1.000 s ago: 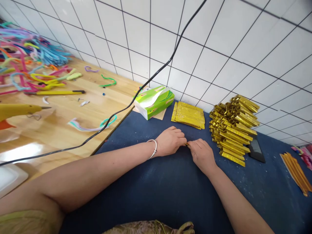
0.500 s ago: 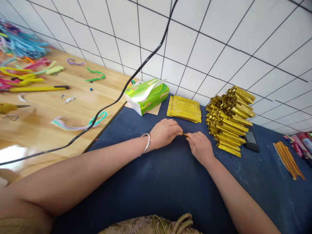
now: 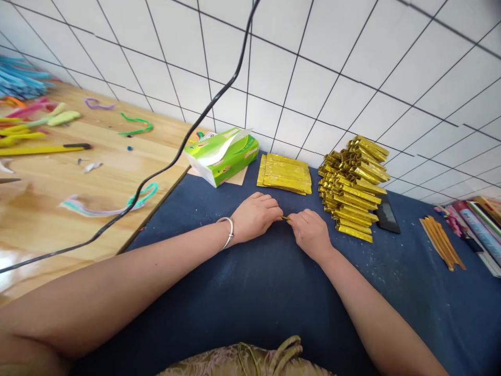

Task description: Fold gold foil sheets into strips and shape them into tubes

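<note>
Between my two hands is a small gold foil paper strip (image 3: pixel 285 218), mostly hidden by my fingers. My left hand (image 3: pixel 256 215), with a silver bangle at the wrist, pinches its left end. The right end is pinched by my right hand (image 3: pixel 311 232). Just beyond my hands lies a flat stack of gold foil paper (image 3: pixel 285 175). A pile of folded gold foil pieces (image 3: pixel 352 193) rises to the right of it, against the white tiled wall.
A green tissue pack (image 3: pixel 225 156) stands behind my left hand. A black cable (image 3: pixel 180 151) hangs across the view. The wooden table (image 3: pixel 105 172) at left holds pipe cleaners and a yellow cutter (image 3: pixel 43 150). A dark phone (image 3: pixel 387 215) and brown strips (image 3: pixel 442 243) lie right.
The view has turned slightly right, so the scene shifts left. Both hands keep their pinch on the foil strip, with little visible movement over the cloth.
</note>
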The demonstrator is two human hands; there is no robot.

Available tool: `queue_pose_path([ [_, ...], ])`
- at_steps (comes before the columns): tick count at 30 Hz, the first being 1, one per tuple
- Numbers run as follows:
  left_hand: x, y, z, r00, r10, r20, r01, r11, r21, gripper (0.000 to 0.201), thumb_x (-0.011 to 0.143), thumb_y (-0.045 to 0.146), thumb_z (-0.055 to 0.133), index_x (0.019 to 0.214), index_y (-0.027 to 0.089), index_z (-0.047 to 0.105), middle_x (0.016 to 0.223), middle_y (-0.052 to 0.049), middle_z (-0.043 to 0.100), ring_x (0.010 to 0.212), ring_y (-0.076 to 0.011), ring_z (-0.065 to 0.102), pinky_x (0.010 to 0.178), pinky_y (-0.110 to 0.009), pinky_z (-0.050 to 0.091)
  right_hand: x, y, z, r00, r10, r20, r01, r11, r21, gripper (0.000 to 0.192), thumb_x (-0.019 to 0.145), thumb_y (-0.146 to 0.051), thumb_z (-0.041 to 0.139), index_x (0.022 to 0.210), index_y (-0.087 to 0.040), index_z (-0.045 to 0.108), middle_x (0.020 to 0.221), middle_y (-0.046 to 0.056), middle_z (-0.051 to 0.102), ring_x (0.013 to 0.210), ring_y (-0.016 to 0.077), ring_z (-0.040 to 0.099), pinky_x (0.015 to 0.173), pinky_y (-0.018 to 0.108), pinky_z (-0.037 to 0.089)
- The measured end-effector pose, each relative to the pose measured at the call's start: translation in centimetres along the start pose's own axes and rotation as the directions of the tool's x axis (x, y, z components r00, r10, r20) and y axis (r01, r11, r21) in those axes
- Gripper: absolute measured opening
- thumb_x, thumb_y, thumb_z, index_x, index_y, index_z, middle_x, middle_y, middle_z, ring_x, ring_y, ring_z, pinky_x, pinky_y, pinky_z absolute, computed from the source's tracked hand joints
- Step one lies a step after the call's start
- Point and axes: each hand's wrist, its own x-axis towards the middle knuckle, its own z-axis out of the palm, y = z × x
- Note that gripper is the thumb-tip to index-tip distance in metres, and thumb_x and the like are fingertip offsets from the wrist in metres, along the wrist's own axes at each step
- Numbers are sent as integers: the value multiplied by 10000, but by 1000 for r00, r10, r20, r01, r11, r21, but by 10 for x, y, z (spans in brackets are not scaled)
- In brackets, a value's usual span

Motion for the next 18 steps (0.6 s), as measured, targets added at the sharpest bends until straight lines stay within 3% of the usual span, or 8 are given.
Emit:
queue_pose_path([
  [5, 1, 3, 3, 1000, 24, 17, -25, 999, 26, 203, 911, 240, 432, 876, 190, 626, 822, -32, 599, 815, -162, 513, 756, -314, 332, 2, -6, 1, 999, -20, 25, 19, 1000, 15, 213, 936, -226, 390, 943, -160, 593, 799, 59, 594, 779, 173, 467, 726, 307, 339],
  [18, 0, 11, -2, 994, 94, 51, -97, 993, 63, 176, 879, 206, 447, 732, 180, 541, 715, -20, 550, 737, -170, 465, 708, -332, 296, 2, -13, -5, 996, -80, 29, 80, 997, 7, 243, 911, -190, 424, 713, -181, 563, 649, 24, 523, 679, 153, 401, 664, 296, 299],
])
